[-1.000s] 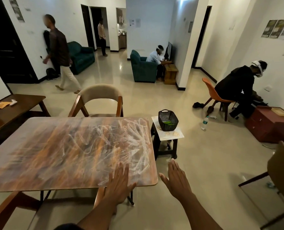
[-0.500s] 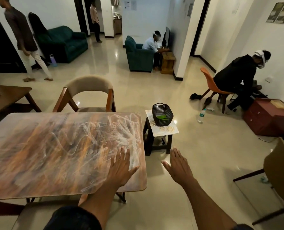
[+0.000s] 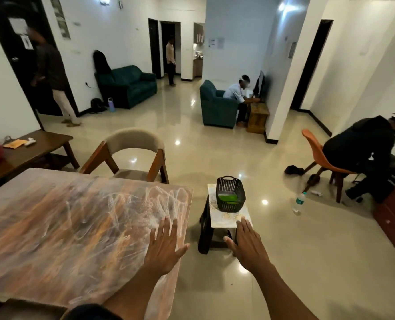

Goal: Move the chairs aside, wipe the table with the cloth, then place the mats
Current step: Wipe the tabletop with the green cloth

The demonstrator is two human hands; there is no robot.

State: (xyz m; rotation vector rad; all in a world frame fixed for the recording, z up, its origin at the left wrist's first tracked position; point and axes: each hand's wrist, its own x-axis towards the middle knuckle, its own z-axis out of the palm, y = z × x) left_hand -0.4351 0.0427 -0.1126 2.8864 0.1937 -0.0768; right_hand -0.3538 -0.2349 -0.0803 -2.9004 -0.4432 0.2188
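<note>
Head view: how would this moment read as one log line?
left hand open over table | right hand open near stool | basket untouched

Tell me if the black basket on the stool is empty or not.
Not empty. Something green lies in the bottom of the basket, visible over its rim; what it is cannot be told.

Table: your brown streaked rectangular tabletop (image 3: 65,227) carries white scribbled smears toward its far right corner.
Chair: your wooden chair with beige padded back (image 3: 132,155) stands upright at the tabletop's far edge.
</note>
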